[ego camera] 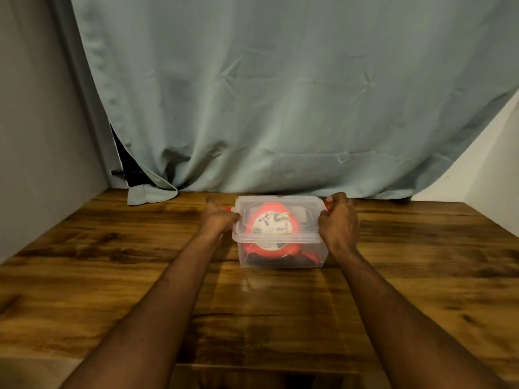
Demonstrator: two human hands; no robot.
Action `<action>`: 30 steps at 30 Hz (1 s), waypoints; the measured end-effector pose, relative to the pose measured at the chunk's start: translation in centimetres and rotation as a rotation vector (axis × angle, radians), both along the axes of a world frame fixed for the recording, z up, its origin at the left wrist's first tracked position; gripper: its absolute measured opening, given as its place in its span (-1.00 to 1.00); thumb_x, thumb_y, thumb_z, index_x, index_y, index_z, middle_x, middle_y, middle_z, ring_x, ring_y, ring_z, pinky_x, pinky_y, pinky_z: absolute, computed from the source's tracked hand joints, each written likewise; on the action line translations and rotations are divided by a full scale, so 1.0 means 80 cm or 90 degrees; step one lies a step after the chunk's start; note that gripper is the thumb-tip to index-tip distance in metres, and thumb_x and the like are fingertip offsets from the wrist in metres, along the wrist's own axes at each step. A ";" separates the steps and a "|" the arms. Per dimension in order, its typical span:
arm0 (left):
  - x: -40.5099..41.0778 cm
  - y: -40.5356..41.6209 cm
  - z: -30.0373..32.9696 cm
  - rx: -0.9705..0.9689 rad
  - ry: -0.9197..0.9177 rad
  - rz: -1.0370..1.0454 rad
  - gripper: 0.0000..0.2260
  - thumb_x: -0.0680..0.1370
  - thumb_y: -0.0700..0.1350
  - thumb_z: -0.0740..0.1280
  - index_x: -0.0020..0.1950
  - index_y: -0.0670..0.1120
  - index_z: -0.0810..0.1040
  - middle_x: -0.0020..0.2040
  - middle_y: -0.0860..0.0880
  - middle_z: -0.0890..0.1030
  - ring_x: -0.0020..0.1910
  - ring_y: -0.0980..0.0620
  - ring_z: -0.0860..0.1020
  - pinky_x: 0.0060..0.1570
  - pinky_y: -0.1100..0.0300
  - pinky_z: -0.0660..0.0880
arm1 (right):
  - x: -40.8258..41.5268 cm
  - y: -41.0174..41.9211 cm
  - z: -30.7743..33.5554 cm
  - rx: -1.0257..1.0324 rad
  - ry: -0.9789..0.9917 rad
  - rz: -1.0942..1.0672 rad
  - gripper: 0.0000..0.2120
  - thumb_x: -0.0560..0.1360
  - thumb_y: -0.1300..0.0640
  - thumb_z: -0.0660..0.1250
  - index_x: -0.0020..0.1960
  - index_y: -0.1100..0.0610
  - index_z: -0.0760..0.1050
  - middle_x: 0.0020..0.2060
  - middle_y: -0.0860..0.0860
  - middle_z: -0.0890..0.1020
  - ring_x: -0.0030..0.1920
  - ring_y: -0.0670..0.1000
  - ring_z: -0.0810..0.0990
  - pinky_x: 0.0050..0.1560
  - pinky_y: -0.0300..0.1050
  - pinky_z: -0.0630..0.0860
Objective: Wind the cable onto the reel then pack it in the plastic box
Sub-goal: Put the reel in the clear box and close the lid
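Gripping plastic box (280, 248) at both ends near table (112, 262) far edge: L hand (217, 220), R hand (339, 223) curled on lid (244, 206) rim. Red reel (271, 228) inside, lid on.

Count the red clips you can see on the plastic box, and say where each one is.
2. One red clip at the box's left end by the left hand; one at the right end, mostly hidden by the right hand.

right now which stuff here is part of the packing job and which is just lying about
Part of the job:
- plastic box, lid on
- red cable reel inside it
- left hand and right hand at the box's two ends

Just there:
- curtain
- wooden table
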State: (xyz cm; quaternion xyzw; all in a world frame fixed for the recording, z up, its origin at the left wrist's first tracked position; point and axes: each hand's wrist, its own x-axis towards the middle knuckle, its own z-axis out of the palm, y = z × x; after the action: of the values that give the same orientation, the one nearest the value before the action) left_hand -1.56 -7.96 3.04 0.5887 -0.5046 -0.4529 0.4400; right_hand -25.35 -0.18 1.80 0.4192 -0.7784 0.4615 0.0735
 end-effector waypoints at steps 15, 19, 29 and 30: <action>-0.010 0.006 -0.001 -0.136 -0.284 0.026 -0.62 0.51 -0.27 0.47 0.31 -0.25 0.55 0.25 -0.22 0.63 0.19 -0.19 0.61 0.12 -0.09 0.65 | -0.001 0.001 -0.001 0.007 0.016 0.006 -0.85 0.50 0.27 0.45 0.01 0.06 0.66 0.05 0.06 0.59 0.00 0.08 0.61 0.04 0.04 0.61; -0.024 0.020 0.001 -0.191 -0.406 0.026 -0.75 0.55 -0.26 0.41 0.23 -0.21 0.57 0.22 -0.22 0.62 0.23 -0.20 0.57 0.07 0.04 0.52 | 0.002 0.004 0.000 0.003 0.022 0.005 -0.84 0.49 0.29 0.46 -0.01 0.06 0.66 0.04 0.06 0.60 -0.03 0.08 0.62 -0.03 -0.04 0.58; -0.012 0.065 0.010 -0.275 -0.621 0.000 -0.76 0.68 -0.19 0.24 0.32 -0.14 0.56 0.24 -0.20 0.65 0.22 -0.22 0.61 0.14 -0.05 0.54 | 0.029 0.046 -0.010 -0.006 0.114 0.050 -0.87 0.57 0.20 0.32 0.08 0.15 0.61 0.04 0.11 0.64 0.04 0.16 0.61 0.03 0.07 0.57; -0.008 0.078 0.009 -0.337 -0.628 0.014 -0.75 0.67 -0.19 0.25 0.33 -0.11 0.54 0.24 -0.18 0.66 0.18 -0.21 0.64 0.09 -0.05 0.57 | 0.036 0.058 -0.020 -0.020 0.143 0.069 -0.86 0.59 0.17 0.31 0.10 0.15 0.60 0.05 0.12 0.65 0.08 0.16 0.61 0.07 0.10 0.57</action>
State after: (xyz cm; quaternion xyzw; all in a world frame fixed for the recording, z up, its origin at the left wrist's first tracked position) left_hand -2.17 -1.73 3.78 0.6057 -0.7409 0.0231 0.2893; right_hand -22.46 4.45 0.24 0.5086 -0.7340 0.4273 0.1418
